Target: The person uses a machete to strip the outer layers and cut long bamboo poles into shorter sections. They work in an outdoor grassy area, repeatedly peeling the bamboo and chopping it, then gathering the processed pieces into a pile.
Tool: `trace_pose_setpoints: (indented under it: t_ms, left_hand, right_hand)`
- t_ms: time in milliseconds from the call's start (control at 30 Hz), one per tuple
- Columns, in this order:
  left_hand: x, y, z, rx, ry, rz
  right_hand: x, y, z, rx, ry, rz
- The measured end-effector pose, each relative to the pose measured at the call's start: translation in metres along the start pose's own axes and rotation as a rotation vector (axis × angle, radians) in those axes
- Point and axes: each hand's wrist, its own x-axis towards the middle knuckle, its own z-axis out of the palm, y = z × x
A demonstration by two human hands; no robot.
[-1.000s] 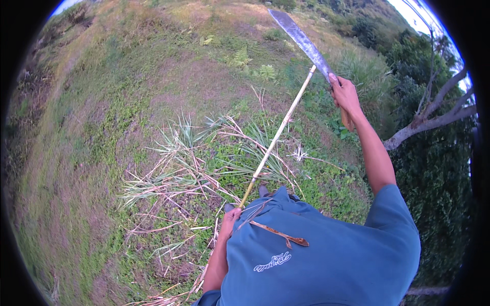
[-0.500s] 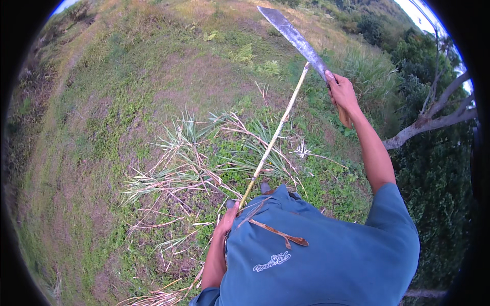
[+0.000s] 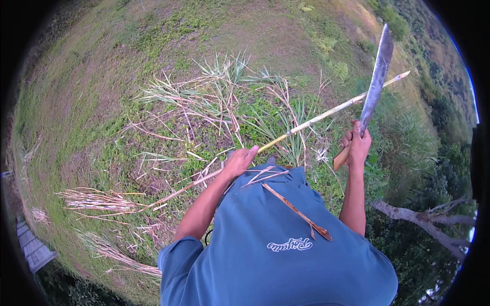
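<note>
A long pale-yellow cane stalk [image 3: 311, 122] runs slantwise from the ground litter at lower left to a cut, pointed tip at upper right. My left hand [image 3: 240, 162] is closed round it in front of my waist. In my right hand [image 3: 359, 145] is a machete [image 3: 378, 71], gripped at its wooden handle. Its worn grey blade points up and crosses in view in front of the stalk near the far end; whether they touch I cannot tell. A brown dry leaf strip [image 3: 291, 205] lies on my blue shirt.
Cut green leaves [image 3: 219, 92] lie in a heap on the grass ahead. A bundle of thin dry stalks [image 3: 99, 200] and more leaves [image 3: 117, 255] are on the left. A bare tree branch [image 3: 418, 217] reaches in at right. Grey boards [image 3: 33, 245] show at far left.
The stalk has swung from steep to a flatter slant toward the right. My right hand and the machete have come lower and nearer, the blade now upright. My view has turned downward.
</note>
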Motion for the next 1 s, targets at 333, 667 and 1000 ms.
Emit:
trace_pose_setpoints:
  t_ms: [333, 667, 1000]
  left_hand:
    - [0.005, 0.070, 0.040, 0.004, 0.065, 0.246]
    - [-0.035, 0.008, 0.022, -0.004, 0.275, 0.107]
    - [-0.014, 0.036, 0.043, 0.007, 0.233, 0.298]
  right_hand:
    - [0.037, -0.010, 0.007, 0.209, -0.050, -0.084]
    - [0.081, -0.056, -0.013, 0.288, -0.033, -0.170]
    - [0.078, -0.069, -0.028, 0.219, 0.118, -0.229]
